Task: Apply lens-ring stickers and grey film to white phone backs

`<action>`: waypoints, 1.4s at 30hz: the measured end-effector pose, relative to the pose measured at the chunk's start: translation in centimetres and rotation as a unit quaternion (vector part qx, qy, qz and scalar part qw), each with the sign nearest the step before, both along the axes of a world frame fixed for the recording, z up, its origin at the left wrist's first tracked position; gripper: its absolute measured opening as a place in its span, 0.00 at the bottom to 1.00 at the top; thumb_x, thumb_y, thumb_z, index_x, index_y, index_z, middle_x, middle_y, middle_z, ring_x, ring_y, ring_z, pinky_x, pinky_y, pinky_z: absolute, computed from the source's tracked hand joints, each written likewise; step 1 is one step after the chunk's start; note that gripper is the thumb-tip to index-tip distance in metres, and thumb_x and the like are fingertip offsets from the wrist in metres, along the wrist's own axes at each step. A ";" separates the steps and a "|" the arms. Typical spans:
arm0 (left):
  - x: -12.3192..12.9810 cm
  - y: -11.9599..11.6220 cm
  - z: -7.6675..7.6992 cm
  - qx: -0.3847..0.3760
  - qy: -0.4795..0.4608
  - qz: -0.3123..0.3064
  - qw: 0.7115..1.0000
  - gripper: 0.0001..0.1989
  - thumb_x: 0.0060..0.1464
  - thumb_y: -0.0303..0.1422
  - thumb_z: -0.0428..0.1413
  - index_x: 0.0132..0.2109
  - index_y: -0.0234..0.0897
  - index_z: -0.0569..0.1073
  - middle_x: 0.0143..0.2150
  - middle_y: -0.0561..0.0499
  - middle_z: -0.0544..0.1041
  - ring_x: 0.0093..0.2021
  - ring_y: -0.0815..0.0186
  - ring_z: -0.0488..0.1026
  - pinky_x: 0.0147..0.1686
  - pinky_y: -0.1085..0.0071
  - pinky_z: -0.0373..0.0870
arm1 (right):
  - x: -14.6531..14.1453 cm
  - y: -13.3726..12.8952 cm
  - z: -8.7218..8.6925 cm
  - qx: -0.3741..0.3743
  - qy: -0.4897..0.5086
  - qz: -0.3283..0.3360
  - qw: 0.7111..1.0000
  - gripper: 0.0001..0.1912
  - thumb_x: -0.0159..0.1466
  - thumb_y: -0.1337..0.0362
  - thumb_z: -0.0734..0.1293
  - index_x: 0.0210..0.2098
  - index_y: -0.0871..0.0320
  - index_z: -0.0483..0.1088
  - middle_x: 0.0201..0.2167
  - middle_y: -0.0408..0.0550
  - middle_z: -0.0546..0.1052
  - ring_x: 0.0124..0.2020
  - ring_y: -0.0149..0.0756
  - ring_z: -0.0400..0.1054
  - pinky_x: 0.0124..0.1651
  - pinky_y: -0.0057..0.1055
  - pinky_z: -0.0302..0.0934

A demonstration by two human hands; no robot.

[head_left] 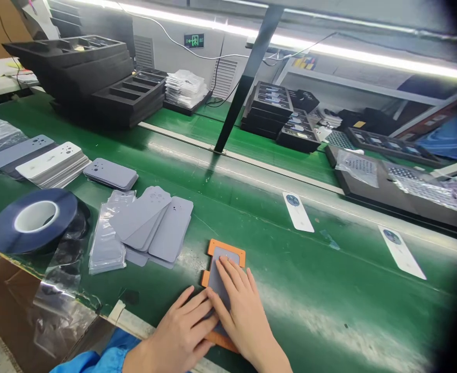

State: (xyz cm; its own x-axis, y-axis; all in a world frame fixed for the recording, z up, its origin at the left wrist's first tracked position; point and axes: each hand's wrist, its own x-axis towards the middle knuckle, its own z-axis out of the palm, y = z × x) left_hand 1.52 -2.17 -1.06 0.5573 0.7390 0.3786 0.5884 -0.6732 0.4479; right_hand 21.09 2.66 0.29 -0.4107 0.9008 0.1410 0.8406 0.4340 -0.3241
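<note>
One grey panel [217, 280] seated in orange frame [227, 246], near edge of green tabletop [310, 290]. Left hand [185, 329] and right hand [238, 300] press on it, fingers extended, neither gripping. Loose grey panels [170, 228] fanned to the left.

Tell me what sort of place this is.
Likely a factory assembly bench: stacked black trays, piles of identical grey phone-back-shaped panels, and an orange fixture under both hands.
</note>
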 end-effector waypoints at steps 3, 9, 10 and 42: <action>-0.2 0.1 0.3 -0.020 -0.015 -0.011 1.000 0.19 0.62 0.29 0.58 0.59 0.33 0.74 0.64 0.40 0.76 0.67 0.53 0.69 0.67 0.54 0.66 | 1.7 -1.4 -0.5 -0.015 0.039 -0.054 0.998 0.28 0.73 0.55 0.60 0.71 0.50 0.58 0.66 0.55 0.70 0.67 0.56 0.64 0.68 0.63 0.55; -0.9 -0.3 0.4 -0.058 -0.163 0.009 0.985 0.14 0.58 0.26 0.58 0.52 0.35 0.77 0.60 0.40 0.78 0.64 0.54 0.72 0.64 0.56 0.70 | 3.1 -3.9 -1.6 -0.044 0.060 -0.076 0.994 0.32 0.73 0.55 0.62 0.74 0.49 0.52 0.68 0.58 0.69 0.66 0.62 0.65 0.65 0.73 0.55; -1.1 -0.4 0.5 -0.068 -0.199 0.018 0.977 0.14 0.60 0.25 0.57 0.52 0.35 0.76 0.58 0.40 0.79 0.63 0.54 0.74 0.62 0.57 0.72 | 3.1 -4.2 -1.4 -0.043 0.069 -0.079 0.994 0.32 0.73 0.56 0.62 0.74 0.48 0.52 0.69 0.58 0.67 0.67 0.62 0.64 0.66 0.74 0.54; -13.3 -1.5 2.4 0.069 -0.207 0.464 0.859 0.09 0.64 0.37 0.56 0.46 0.43 0.80 0.52 0.46 0.80 0.51 0.54 0.79 0.52 0.59 0.78 | 1.2 22.8 1.3 -0.272 0.342 -0.226 0.871 0.22 0.67 0.59 0.71 0.56 0.66 0.71 0.40 0.52 0.81 0.38 0.39 0.76 0.41 0.36 0.72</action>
State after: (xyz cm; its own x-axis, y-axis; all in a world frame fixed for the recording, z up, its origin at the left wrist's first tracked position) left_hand -11.81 -3.63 1.34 -0.4505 0.7247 0.5215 0.7097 -0.0638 0.7017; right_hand 22.33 25.41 1.57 0.0150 0.9588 -0.2836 0.4146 -0.2641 -0.8709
